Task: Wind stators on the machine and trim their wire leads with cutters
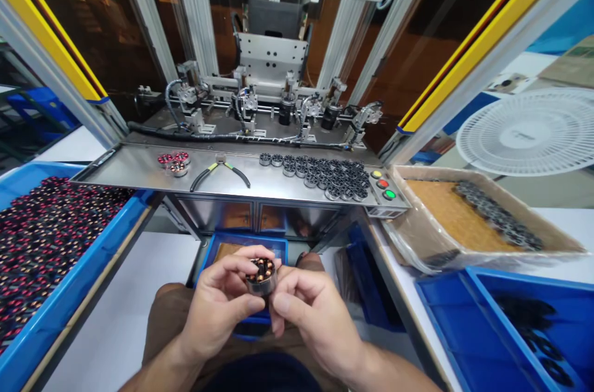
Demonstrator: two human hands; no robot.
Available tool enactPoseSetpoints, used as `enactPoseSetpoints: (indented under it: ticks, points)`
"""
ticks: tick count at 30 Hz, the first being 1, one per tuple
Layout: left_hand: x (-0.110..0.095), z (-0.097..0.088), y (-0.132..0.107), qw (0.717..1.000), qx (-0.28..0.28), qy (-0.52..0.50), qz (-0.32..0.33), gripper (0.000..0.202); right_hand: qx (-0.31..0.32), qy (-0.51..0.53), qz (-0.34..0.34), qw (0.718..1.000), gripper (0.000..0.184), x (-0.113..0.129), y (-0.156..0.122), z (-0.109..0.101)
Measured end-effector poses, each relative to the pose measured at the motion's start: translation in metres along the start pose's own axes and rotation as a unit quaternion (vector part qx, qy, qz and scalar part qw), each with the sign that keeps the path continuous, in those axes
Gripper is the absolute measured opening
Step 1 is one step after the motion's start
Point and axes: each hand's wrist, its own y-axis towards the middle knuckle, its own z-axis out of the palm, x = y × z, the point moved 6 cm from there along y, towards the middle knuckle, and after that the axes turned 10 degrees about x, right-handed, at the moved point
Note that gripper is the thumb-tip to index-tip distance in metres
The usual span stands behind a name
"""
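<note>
Both forearms (160, 364) were bare of sleeves, the left hand (223, 296) and right hand (315, 305) ungloved; beneath them showed dark navy clothing (269, 374) and brown legwear (162, 321).

Factory workshop, a metal machine (273, 55) at upper centre of the frame, coloured push buttons (383, 184) right of centre, a blue bin (83, 274) at left with very many similar parts (60, 225)

text: none legible | white fan (482, 132): hub mark (527, 134) shows, too small and blurred to read | numbers: none legible
</note>
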Motion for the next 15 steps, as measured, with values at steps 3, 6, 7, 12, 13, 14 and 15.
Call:
enactPoseSetpoints:
  ticks: [3, 6, 7, 12, 13, 14, 15]
  points:
    - [-0.008, 0.005, 0.000, 0.999, 0.020, 0.044, 0.015, 0.028, 0.064, 0.105, 0.035, 0.992, 0.044, -0.005, 0.003, 0.005]
    - [-0.015, 0.011, -0.002, 0.990, 0.043, 0.125, 0.045, 0.031, 0.106, 0.162, 0.058, 0.979, 0.044, -0.008, 0.005, 0.012]
    - [-0.018, 0.011, -0.003, 0.984, 0.050, 0.161, 0.064, 0.036, 0.108, 0.170, 0.058, 0.978, 0.042, -0.009, 0.005, 0.013]
    - [-0.025, -0.018, -0.015, 0.919, -0.021, 0.359, 0.163, 0.058, 0.043, 0.073, -0.057, 0.995, 0.042, 0.001, 0.004, -0.003]
    - [-0.024, -0.029, -0.016, 0.913, -0.071, 0.375, 0.146, 0.053, 0.023, 0.003, -0.102, 0.995, 0.041, 0.008, 0.003, -0.008]
    - [-0.023, -0.040, -0.018, 0.909, -0.122, 0.383, 0.114, 0.046, 0.002, -0.084, -0.152, 0.985, 0.040, 0.016, 0.000, -0.011]
    - [-0.021, -0.048, -0.020, 0.905, -0.161, 0.386, 0.077, 0.040, -0.017, -0.180, -0.205, 0.962, 0.039, 0.025, -0.003, -0.013]
